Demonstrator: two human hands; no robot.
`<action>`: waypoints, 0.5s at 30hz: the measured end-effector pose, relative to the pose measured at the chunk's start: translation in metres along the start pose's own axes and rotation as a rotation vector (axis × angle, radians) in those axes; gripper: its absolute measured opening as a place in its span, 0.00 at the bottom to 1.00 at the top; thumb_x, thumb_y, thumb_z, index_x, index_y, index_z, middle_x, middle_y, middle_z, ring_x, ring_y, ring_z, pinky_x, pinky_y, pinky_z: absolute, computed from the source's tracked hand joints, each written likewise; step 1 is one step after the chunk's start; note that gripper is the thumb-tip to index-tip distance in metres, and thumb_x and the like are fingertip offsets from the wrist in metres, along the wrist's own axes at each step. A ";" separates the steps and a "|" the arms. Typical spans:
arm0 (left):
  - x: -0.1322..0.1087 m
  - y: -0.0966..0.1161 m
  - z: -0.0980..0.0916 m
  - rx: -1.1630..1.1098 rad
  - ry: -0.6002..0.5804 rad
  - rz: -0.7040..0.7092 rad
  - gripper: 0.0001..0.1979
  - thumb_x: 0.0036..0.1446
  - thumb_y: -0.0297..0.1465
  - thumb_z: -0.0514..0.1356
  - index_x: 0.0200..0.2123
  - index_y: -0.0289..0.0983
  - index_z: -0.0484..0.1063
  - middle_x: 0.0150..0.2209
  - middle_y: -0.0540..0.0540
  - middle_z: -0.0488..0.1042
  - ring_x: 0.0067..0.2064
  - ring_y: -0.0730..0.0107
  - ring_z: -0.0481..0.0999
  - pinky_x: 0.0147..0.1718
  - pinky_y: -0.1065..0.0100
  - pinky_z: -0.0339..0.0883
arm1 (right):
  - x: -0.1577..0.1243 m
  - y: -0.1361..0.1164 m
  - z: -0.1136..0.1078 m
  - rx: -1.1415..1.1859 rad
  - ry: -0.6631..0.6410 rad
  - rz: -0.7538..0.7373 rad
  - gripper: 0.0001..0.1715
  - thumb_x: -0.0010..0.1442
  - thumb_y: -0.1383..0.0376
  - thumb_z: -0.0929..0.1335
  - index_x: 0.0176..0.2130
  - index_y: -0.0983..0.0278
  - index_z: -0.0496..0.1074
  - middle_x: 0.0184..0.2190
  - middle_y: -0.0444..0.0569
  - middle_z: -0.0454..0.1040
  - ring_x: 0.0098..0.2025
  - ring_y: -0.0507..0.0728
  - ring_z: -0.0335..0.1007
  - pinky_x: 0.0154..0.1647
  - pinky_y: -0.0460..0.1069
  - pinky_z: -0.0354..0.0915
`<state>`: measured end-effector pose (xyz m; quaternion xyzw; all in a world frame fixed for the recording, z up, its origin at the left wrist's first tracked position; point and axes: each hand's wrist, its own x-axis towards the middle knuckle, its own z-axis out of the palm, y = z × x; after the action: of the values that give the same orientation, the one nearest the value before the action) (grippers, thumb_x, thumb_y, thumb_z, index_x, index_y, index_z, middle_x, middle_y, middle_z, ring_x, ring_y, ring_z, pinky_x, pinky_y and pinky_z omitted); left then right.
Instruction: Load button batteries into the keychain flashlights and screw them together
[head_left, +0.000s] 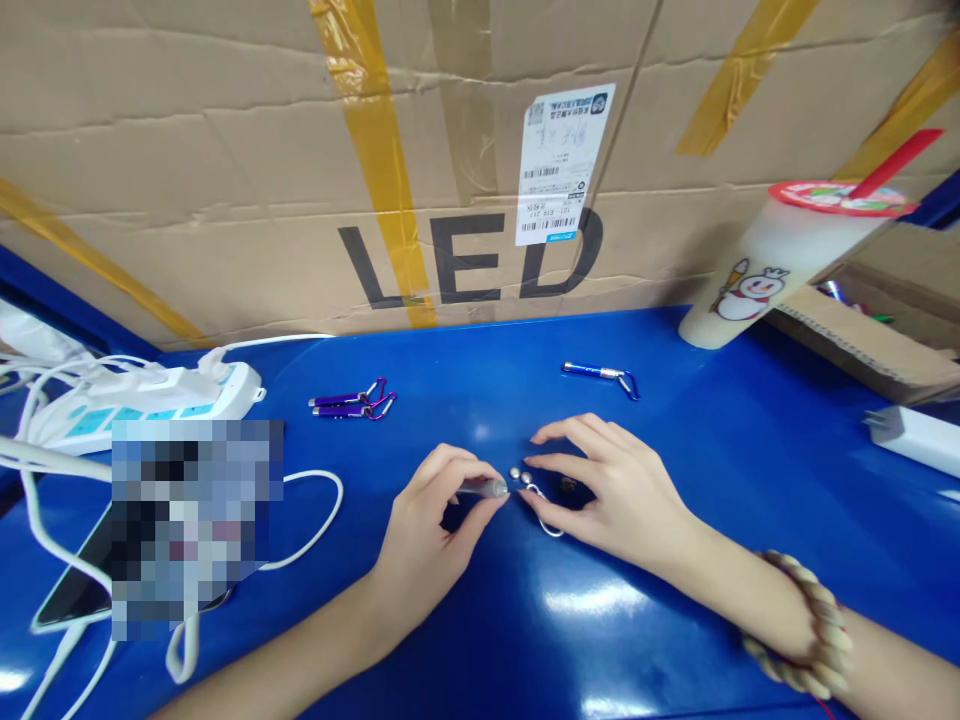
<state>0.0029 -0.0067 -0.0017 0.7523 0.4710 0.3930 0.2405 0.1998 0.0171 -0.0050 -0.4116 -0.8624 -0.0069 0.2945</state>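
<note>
Left hand (pixel 431 520) pinches small silver tube (pixel 484 488) at fingertips; tube looks light, stiff metal, smooth and probably slippery, best gripped round barrel; right hand (pixel 607 490) lies open, fingers spread, holding nothing, forefinger beside two button cells (pixel 520 474) just past tube tip; cells tiny, round, likely roll easily; thin wire clip (pixel 546 515) under right fingers; blue table (pixel 675 620) glossy, hard.

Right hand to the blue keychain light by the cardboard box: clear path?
Probably yes. The right hand rests on the blue table, and the blue keychain light lies just beyond its fingers with only bare tabletop between them.
</note>
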 end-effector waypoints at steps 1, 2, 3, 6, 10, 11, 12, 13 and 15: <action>0.000 0.000 0.000 0.000 -0.003 0.005 0.03 0.55 0.24 0.58 0.33 0.37 0.69 0.33 0.50 0.70 0.31 0.78 0.69 0.31 0.76 0.65 | 0.000 0.000 0.001 -0.009 -0.023 0.008 0.10 0.53 0.58 0.69 0.33 0.61 0.77 0.39 0.47 0.73 0.39 0.57 0.67 0.35 0.51 0.61; 0.000 0.000 0.000 0.000 -0.002 0.010 0.03 0.55 0.24 0.58 0.33 0.37 0.69 0.33 0.50 0.70 0.32 0.79 0.69 0.31 0.76 0.65 | -0.001 0.000 0.002 -0.010 -0.038 0.014 0.09 0.53 0.59 0.69 0.32 0.61 0.77 0.39 0.47 0.73 0.39 0.57 0.67 0.35 0.51 0.61; 0.000 0.000 0.000 0.000 -0.003 0.013 0.03 0.55 0.24 0.58 0.33 0.37 0.69 0.33 0.50 0.70 0.32 0.79 0.69 0.31 0.77 0.65 | -0.001 0.000 0.003 -0.005 -0.050 0.015 0.08 0.54 0.60 0.68 0.32 0.60 0.77 0.39 0.46 0.73 0.39 0.56 0.67 0.34 0.51 0.61; -0.001 0.001 0.001 -0.001 0.000 0.030 0.04 0.56 0.23 0.57 0.34 0.37 0.69 0.33 0.51 0.70 0.31 0.80 0.69 0.31 0.78 0.65 | -0.002 -0.001 0.005 0.044 -0.071 0.017 0.08 0.56 0.62 0.67 0.30 0.59 0.77 0.38 0.46 0.73 0.38 0.55 0.67 0.35 0.50 0.62; -0.002 0.000 0.001 -0.001 -0.009 0.029 0.04 0.56 0.24 0.57 0.35 0.38 0.70 0.33 0.50 0.70 0.31 0.79 0.69 0.30 0.77 0.65 | -0.002 -0.004 0.006 0.109 -0.095 0.074 0.08 0.55 0.61 0.68 0.32 0.60 0.77 0.37 0.46 0.73 0.37 0.54 0.67 0.36 0.50 0.64; -0.003 0.000 0.001 0.003 -0.012 0.023 0.04 0.56 0.24 0.57 0.35 0.38 0.70 0.33 0.50 0.70 0.31 0.79 0.69 0.30 0.76 0.65 | -0.002 -0.004 0.007 0.114 -0.099 0.090 0.09 0.54 0.60 0.69 0.34 0.60 0.77 0.37 0.46 0.73 0.37 0.54 0.67 0.36 0.50 0.64; -0.003 0.000 0.001 0.008 -0.012 0.017 0.04 0.56 0.25 0.57 0.35 0.38 0.70 0.33 0.50 0.70 0.32 0.78 0.69 0.30 0.76 0.65 | -0.001 -0.005 0.008 0.116 -0.104 0.101 0.10 0.53 0.59 0.69 0.34 0.60 0.77 0.37 0.46 0.73 0.37 0.54 0.67 0.37 0.50 0.64; -0.003 0.000 0.001 0.014 -0.008 0.013 0.04 0.56 0.25 0.57 0.35 0.38 0.70 0.33 0.50 0.70 0.32 0.78 0.69 0.30 0.76 0.65 | -0.001 -0.006 0.008 0.115 -0.106 0.108 0.10 0.52 0.59 0.69 0.34 0.60 0.77 0.37 0.46 0.73 0.37 0.54 0.67 0.37 0.50 0.64; -0.003 0.000 0.001 0.030 0.009 0.005 0.04 0.56 0.25 0.57 0.35 0.38 0.70 0.33 0.50 0.70 0.32 0.77 0.69 0.30 0.76 0.65 | -0.002 -0.008 0.010 0.108 -0.104 0.113 0.09 0.52 0.60 0.70 0.34 0.60 0.77 0.37 0.45 0.73 0.37 0.54 0.67 0.36 0.50 0.64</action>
<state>0.0030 -0.0091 -0.0031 0.7553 0.4760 0.3898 0.2258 0.1898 0.0129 -0.0119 -0.4429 -0.8511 0.0778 0.2709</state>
